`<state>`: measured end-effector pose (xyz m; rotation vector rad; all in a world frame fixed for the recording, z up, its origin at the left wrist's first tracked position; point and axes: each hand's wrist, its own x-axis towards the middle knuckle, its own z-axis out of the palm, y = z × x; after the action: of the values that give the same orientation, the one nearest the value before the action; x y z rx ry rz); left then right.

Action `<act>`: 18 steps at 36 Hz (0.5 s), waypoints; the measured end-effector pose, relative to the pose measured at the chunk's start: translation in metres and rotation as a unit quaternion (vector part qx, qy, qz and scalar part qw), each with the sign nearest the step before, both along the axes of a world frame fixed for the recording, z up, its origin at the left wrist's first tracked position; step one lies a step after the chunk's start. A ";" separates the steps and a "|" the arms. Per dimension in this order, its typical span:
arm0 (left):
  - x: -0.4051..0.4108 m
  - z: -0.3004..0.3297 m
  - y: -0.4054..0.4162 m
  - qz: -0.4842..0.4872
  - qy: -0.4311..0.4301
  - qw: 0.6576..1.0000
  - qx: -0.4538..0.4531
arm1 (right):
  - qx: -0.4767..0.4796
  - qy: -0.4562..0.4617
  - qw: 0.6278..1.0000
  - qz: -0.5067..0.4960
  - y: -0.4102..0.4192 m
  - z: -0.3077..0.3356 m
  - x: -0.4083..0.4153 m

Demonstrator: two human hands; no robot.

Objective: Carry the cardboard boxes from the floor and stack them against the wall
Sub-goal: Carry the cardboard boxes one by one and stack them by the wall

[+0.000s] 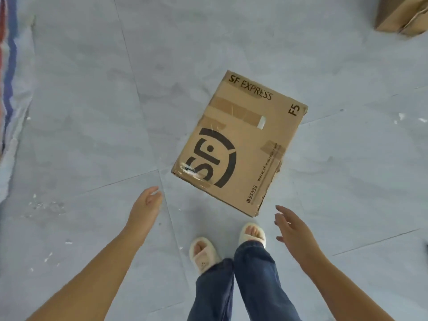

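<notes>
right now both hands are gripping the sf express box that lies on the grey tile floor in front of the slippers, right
Not quite. In the head view neither hand is gripping the box: the left hand and the right hand hang open on either side of it, touching nothing. The rest is right: the box lies on the grey tile floor in front of the slippers.

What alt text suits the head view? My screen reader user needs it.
A taped cardboard box lies on a grey tiled floor before a person's slippered feet, both empty hands, left hand and right hand, reaching toward it. Another box sits at top right.
</notes>
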<state>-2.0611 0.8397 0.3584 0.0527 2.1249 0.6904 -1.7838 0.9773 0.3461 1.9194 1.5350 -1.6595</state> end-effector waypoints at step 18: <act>-0.048 -0.178 0.065 -0.010 -0.097 0.990 0.103 | -0.028 0.108 0.917 -0.382 -0.019 -0.157 -0.063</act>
<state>-2.1092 0.9045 0.1803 0.1162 1.8596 0.8662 -1.8468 0.9584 0.1886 2.5665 0.7792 -2.2228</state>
